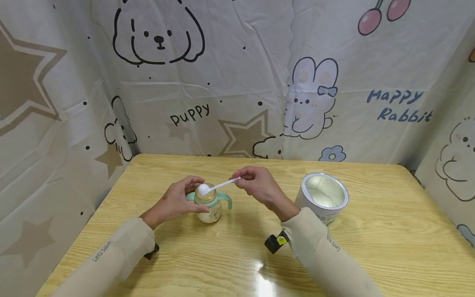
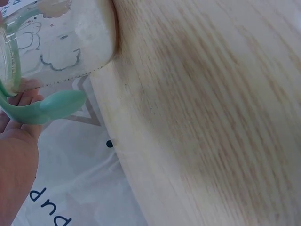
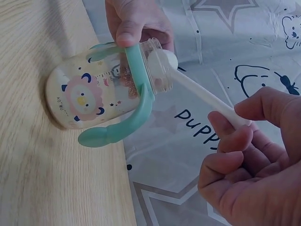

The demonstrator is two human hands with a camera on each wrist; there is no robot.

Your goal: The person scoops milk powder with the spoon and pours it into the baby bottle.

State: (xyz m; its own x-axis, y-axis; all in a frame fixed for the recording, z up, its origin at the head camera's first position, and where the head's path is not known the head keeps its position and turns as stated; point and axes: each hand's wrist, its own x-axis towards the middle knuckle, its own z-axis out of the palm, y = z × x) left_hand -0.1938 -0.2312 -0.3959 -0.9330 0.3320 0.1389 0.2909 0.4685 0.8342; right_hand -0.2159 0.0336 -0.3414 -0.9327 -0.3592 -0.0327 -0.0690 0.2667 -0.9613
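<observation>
A clear baby bottle (image 1: 212, 215) with two green handles (image 3: 136, 125) stands open-mouthed on the table. Pale contents show in its lower part, and a pink cartoon animal is printed on its side. My left hand (image 1: 177, 201) grips it round the neck, thumb on the near side and fingers behind. My right hand (image 1: 258, 185) pinches the end of a white measuring scoop (image 3: 202, 92) between thumb and fingers. The scoop's bowl is at the bottle's mouth, its handle slanting up toward the right hand. What the bowl holds is hard to tell.
A white can (image 1: 304, 201) without a lid stands right of the right forearm, its silvery inside showing. The wooden table (image 1: 389, 214) ends at a printed cloth backdrop (image 1: 237, 82) behind and at the sides. A black wrist device (image 1: 275, 242) hangs below the right sleeve.
</observation>
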